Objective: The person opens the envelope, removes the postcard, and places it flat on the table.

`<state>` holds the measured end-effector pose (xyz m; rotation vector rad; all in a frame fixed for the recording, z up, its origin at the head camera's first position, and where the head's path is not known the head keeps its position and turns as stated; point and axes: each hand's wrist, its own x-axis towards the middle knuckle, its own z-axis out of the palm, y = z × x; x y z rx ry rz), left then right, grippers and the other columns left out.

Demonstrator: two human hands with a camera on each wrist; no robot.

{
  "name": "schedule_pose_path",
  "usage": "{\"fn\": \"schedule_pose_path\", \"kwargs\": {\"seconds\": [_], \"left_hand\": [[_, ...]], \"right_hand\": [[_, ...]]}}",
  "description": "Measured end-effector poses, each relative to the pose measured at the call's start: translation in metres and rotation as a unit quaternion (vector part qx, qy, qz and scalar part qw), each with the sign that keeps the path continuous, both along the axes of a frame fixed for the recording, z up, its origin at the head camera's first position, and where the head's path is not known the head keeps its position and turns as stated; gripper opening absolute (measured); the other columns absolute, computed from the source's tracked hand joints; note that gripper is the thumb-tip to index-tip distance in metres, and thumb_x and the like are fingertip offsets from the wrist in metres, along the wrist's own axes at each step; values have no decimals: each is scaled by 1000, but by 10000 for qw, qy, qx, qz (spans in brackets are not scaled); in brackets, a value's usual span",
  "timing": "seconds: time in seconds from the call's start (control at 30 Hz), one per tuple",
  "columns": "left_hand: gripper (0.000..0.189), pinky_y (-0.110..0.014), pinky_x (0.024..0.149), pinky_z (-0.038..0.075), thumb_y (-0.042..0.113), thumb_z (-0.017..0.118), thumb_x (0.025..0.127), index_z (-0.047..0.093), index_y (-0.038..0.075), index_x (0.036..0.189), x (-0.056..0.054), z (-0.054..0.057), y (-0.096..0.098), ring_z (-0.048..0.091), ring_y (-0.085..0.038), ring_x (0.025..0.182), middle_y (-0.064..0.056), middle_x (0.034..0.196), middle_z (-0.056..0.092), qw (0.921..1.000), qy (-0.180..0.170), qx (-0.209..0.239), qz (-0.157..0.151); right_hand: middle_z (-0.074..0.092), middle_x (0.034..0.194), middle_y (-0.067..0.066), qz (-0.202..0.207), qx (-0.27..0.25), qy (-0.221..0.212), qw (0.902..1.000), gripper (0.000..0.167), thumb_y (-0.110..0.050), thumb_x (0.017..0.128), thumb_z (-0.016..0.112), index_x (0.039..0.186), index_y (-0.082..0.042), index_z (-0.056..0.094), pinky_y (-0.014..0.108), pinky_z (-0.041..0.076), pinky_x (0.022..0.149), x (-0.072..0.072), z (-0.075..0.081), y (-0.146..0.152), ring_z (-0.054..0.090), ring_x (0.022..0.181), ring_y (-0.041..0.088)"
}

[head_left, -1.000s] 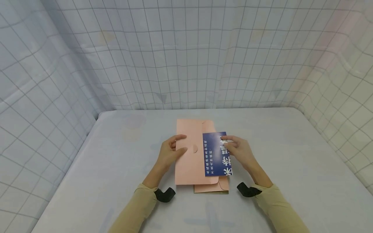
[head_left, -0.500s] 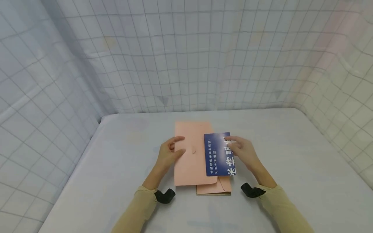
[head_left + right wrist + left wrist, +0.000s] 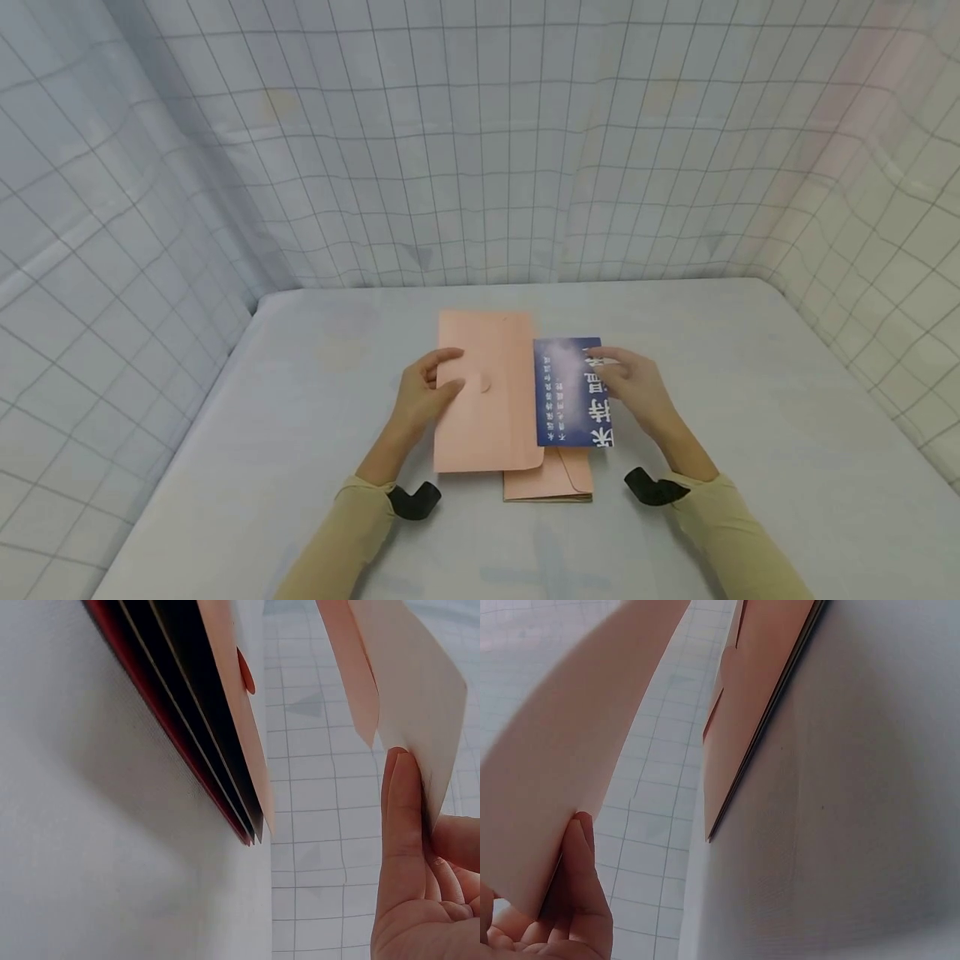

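My left hand (image 3: 422, 392) pinches the left edge of a pink envelope (image 3: 480, 417), whose rounded tab faces up. In the left wrist view this envelope (image 3: 577, 735) is raised above the table, thumb and fingers on opposite faces. With thumb and fingers, my right hand (image 3: 633, 387) grips the right edge of a dark blue card (image 3: 566, 400) printed with white characters. Its pale underside shows in the right wrist view, the card (image 3: 420, 697) standing beside the envelope's pink corner (image 3: 352, 682). Beneath both lies a stack of envelopes (image 3: 543, 483), partly hidden.
The stack's layered edges (image 3: 187, 705) show dark and red layers beneath the pink top one. A white cloth covers the table (image 3: 262, 458). Grid-patterned curtains (image 3: 480, 167) hang behind and at both sides. Black wrist mounts (image 3: 416, 502) sit at both cuffs.
The pink envelope has shifted left with my left hand, and the blue card right with my right hand. The card overlapped the envelope widely before; now their edges barely overlap.
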<state>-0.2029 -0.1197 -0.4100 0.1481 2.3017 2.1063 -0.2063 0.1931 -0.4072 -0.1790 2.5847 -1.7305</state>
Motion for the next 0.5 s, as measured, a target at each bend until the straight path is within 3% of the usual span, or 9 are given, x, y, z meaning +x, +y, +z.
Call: {"fn": "schedule_pose_path", "kwargs": {"seconds": [0.13, 0.5], "left_hand": [[46, -17, 59, 48, -8, 59, 83, 55, 4, 126, -1, 0, -2, 58, -2, 65, -26, 104, 64, 10000, -18, -80, 52], [45, -16, 55, 44, -9, 58, 84, 54, 3, 127, 0, 0, -11, 50, -2, 58, -17, 91, 63, 9994, 206, -247, 141]], "right_hand": [[64, 116, 25, -67, -21, -83, 9999, 36, -14, 94, 50, 130, -7, 55, 37, 54, 87, -1, 1, 4, 62, 89, 2], [63, 117, 26, -137, 44, -29, 9999, 37, -15, 95, 50, 131, -6, 53, 30, 54, 85, -2, 3, 15, 61, 86, -6]]}}
